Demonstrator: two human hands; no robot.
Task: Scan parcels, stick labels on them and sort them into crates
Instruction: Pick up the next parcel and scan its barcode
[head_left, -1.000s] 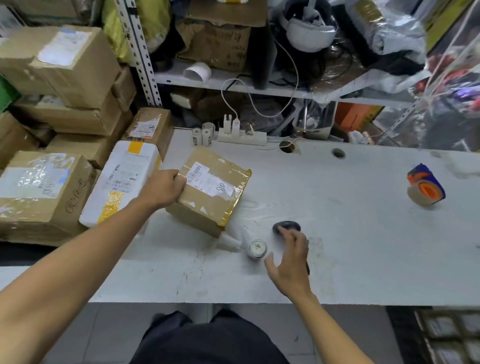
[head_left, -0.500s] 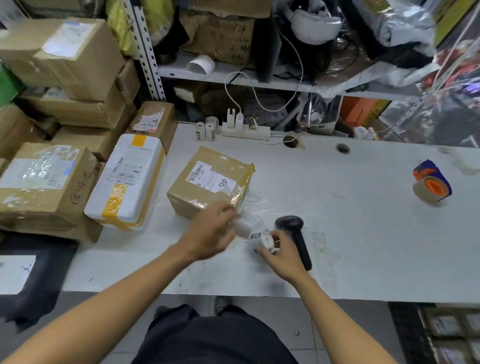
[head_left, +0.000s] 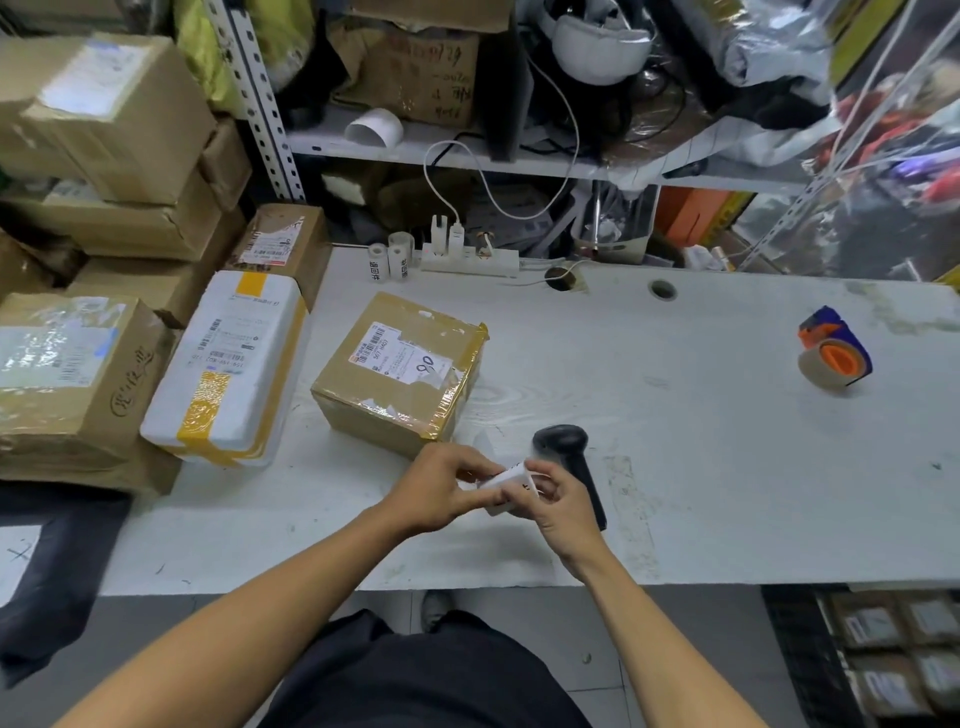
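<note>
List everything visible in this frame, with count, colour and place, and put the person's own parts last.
Brown taped cardboard parcel: one, white shipping label on top, table centre-left.
White foam parcel with yellow tape: one, left edge of the table.
Stacked brown cardboard boxes: several, left of the table.
Black handheld barcode scanner: one, lying on the table beside the hands.
Small white label roll: one, held between both hands.
Spare white label rolls: two, upright at the table's back edge.
White power strip: one, back edge.
Orange and blue tape dispenser: one, right side of the table.
White table: one.
Left hand: grip on the roll.
Right hand: grip on the roll.
</note>
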